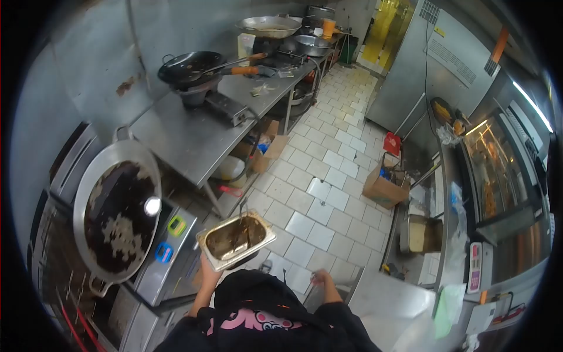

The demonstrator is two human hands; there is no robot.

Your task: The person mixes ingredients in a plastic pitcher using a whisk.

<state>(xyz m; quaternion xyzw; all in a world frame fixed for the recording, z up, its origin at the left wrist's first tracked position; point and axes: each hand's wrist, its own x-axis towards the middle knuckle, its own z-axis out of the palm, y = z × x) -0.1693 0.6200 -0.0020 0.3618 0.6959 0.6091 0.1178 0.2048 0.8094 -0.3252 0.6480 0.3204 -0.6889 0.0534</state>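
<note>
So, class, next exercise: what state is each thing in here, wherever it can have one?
Metal container: lidless, stained inside, held by the left hand
Right hand: lowered, grip unclear
Large wok: uncovered, holding what looks like dark liquid
Black wok: uncovered
Display case: lit inside
Right-side cardboard box: open

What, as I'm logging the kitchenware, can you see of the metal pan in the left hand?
The metal pan is rectangular and open-topped, with rounded corners and a pale, flat rim. Its inside looks shiny and brown-stained; what, if anything, it holds is unclear. It is turned at an angle, opening upward, above the tiled floor, and the left hand grips its near left corner.
</note>
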